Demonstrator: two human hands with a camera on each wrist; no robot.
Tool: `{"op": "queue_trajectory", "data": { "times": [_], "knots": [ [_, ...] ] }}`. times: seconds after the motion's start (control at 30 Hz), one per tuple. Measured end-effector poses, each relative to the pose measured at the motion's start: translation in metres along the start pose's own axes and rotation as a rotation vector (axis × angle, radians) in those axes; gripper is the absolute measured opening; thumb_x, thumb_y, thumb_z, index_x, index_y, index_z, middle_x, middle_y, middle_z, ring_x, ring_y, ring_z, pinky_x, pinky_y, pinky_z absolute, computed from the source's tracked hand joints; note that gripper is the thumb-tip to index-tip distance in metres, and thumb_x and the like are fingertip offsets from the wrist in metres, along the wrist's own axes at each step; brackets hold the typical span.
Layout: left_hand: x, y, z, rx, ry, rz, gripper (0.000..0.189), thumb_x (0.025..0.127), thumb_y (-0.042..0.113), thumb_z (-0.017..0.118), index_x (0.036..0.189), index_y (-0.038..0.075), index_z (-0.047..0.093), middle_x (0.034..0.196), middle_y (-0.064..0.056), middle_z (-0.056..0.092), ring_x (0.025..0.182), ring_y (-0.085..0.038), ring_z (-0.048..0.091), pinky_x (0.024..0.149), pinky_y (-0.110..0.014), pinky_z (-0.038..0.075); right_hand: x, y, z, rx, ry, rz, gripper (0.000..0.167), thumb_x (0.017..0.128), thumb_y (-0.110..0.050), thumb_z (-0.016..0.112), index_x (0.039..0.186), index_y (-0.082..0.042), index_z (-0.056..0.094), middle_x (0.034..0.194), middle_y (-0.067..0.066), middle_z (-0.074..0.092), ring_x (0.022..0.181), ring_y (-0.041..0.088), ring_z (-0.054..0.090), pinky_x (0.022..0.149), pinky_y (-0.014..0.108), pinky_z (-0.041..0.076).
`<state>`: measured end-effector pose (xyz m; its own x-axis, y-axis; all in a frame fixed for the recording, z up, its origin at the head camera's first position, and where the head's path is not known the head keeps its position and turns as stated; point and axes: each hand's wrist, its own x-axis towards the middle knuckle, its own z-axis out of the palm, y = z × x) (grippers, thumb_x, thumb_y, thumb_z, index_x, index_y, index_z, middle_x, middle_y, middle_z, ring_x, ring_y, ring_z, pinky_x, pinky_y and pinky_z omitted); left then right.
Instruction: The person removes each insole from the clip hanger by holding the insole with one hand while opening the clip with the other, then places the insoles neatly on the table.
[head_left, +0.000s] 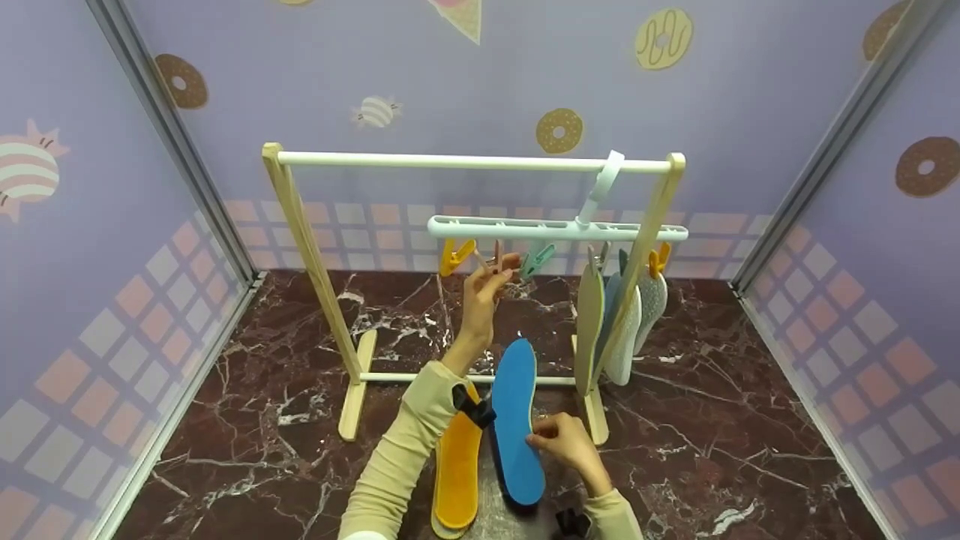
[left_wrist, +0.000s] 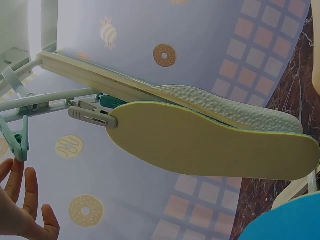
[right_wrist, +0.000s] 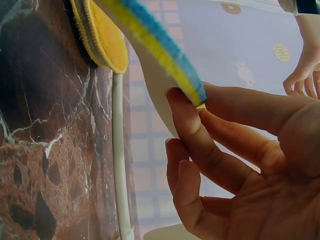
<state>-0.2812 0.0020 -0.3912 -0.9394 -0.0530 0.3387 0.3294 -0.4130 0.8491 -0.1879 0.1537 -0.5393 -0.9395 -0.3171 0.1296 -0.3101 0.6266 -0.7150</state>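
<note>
In the head view, my left hand (head_left: 481,296) is raised to the hanger, its thumb and finger pinching a pinkish clip (head_left: 498,253). The left wrist view shows its other fingers stretched out near a teal clip (left_wrist: 20,142); the pinch lies outside that view. A blue insole (head_left: 514,420) is tilted above the tabletop, and my right hand (head_left: 568,444) pinches its side edge between thumb and fingers. In the right wrist view, the insole's edge (right_wrist: 167,52) shows blue and yellow layers. Yellow insoles (head_left: 457,480) lie stacked, partly under my left sleeve.
A pale hanger (head_left: 510,227) hooks onto the white rail (head_left: 450,160) of a wooden stand. Several insoles, including a beige one (left_wrist: 200,142), hang from clips at its right end. An orange clip (head_left: 454,259) is at its left end. The marbled tabletop (head_left: 247,450) lies below.
</note>
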Motion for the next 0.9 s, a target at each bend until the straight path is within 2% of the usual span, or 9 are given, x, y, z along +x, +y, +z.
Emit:
{"op": "queue_trajectory", "data": {
  "times": [0.3, 0.53, 0.7, 0.73, 0.9],
  "knots": [
    [0.001, -0.001, 0.0, -0.005, 0.001, 0.0, 0.029, 0.082, 0.006, 0.049, 0.105, -0.01, 0.057, 0.087, 0.011, 0.067, 0.074, -0.006, 0.055, 0.062, -0.019, 0.036, 0.0, 0.001, 0.005, 0.012, -0.059, 0.016, 0.011, 0.075, -0.01, 0.068, 0.068, -0.002, 0.066, 0.062, 0.008, 0.063, 0.052, 0.002, 0.045, 0.046, 0.017, 0.037],
    [0.001, -0.001, -0.001, 0.035, -0.004, 0.026, 0.028, 0.083, 0.005, 0.049, 0.106, -0.01, 0.055, 0.102, -0.013, 0.066, 0.078, -0.008, 0.058, 0.066, -0.02, 0.039, -0.003, 0.002, 0.01, 0.039, -0.087, 0.043, 0.019, 0.075, -0.01, 0.068, 0.062, 0.0, 0.06, 0.055, -0.001, 0.052, 0.048, 0.002, 0.037, 0.044, 0.016, 0.031],
    [0.001, -0.004, -0.002, 0.012, 0.0, -0.007, 0.03, 0.084, 0.006, 0.048, 0.108, -0.01, 0.056, 0.097, -0.006, 0.068, 0.077, -0.008, 0.058, 0.065, -0.021, 0.038, -0.004, 0.003, 0.014, 0.048, -0.111, 0.046, 0.023, 0.075, -0.01, 0.067, 0.058, -0.001, 0.055, 0.053, -0.006, 0.038, 0.046, 0.002, 0.03, 0.045, 0.016, 0.025],
    [0.001, -0.004, -0.002, 0.004, 0.0, -0.013, 0.03, 0.084, 0.006, 0.048, 0.108, -0.01, 0.056, 0.095, -0.004, 0.068, 0.076, -0.008, 0.058, 0.065, -0.02, 0.038, -0.004, 0.003, 0.015, 0.051, -0.113, 0.043, 0.023, 0.075, -0.01, 0.067, 0.057, -0.001, 0.055, 0.053, -0.007, 0.039, 0.046, 0.001, 0.03, 0.045, 0.016, 0.025],
    [0.001, -0.005, -0.002, -0.001, -0.007, -0.01, 0.031, 0.084, 0.005, 0.047, 0.109, -0.011, 0.055, 0.098, -0.01, 0.067, 0.076, -0.008, 0.057, 0.063, -0.02, 0.039, -0.005, 0.004, 0.016, 0.049, -0.113, 0.046, 0.023, 0.074, -0.01, 0.068, 0.058, 0.001, 0.057, 0.054, -0.005, 0.045, 0.047, 0.003, 0.035, 0.044, 0.017, 0.029]
  ]
}}
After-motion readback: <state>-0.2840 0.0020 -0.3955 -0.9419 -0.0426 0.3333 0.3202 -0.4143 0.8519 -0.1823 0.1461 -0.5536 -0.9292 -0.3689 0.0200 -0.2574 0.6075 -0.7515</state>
